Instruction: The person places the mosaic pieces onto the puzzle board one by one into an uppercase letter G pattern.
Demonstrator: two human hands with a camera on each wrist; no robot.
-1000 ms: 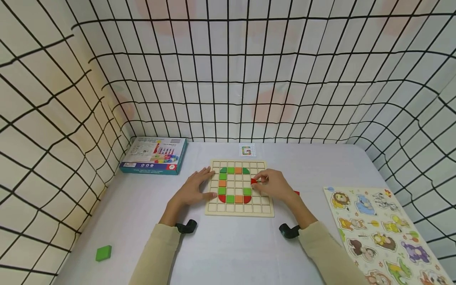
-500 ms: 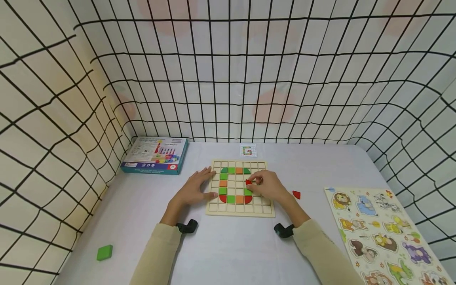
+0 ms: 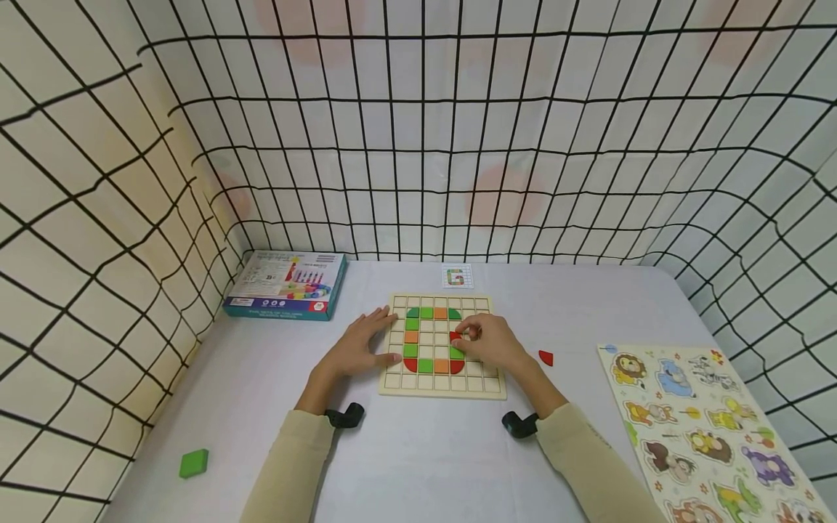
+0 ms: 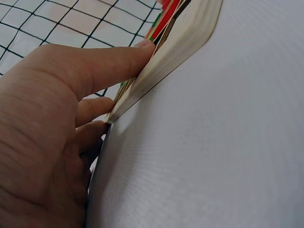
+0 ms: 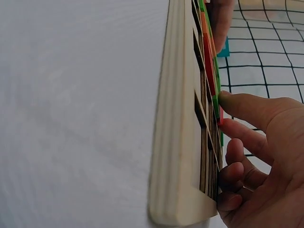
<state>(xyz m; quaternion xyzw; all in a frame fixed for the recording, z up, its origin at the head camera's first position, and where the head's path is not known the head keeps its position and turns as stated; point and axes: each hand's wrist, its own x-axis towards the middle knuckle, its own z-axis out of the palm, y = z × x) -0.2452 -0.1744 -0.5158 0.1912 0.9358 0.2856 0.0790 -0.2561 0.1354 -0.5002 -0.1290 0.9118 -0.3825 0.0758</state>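
1. Wooden grid board [image 3: 442, 385] at frame centre, steadied by left hand [image 3: 356, 349], fingers straight along its left edge.
2. Red tile [image 3: 455, 336] pinched in right hand [image 3: 492, 343] over the board's right-centre cells.

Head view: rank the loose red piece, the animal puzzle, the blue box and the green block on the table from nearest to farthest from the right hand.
From the right hand:
1. Loose red piece, just to its right.
2. Animal puzzle, at the right edge.
3. Blue box, far left corner.
4. Green block, near left.
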